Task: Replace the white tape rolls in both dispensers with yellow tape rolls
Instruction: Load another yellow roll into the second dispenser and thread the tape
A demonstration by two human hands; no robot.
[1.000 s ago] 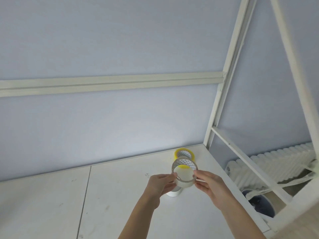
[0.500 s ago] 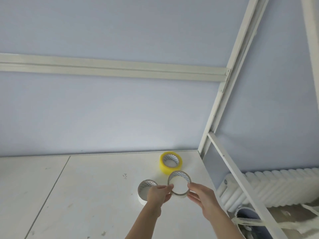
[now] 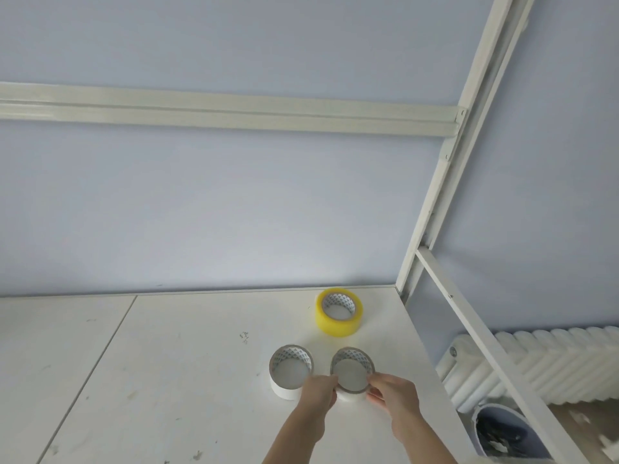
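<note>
Two white tape rolls lie flat on the white table (image 3: 167, 380). The right white roll (image 3: 352, 363) is held from both sides: my left hand (image 3: 318, 395) grips its left edge and my right hand (image 3: 395, 398) grips its right edge. It sits on or just above the table. The left white roll (image 3: 290, 370) lies beside it, just left of my left hand. A yellow tape roll (image 3: 339, 311) lies flat farther back near the wall. No dispenser is in view.
A white metal frame post (image 3: 435, 202) rises at the table's back right corner, with a slanted bar (image 3: 485, 343) beyond the right edge. A white radiator (image 3: 552, 360) and a bin (image 3: 502, 430) stand lower right. A blue wall (image 3: 234, 212) backs the table.
Both hands have lowered the white roll from in front of me down to the table, next to the other white roll. The camera has tilted and shifted.
</note>
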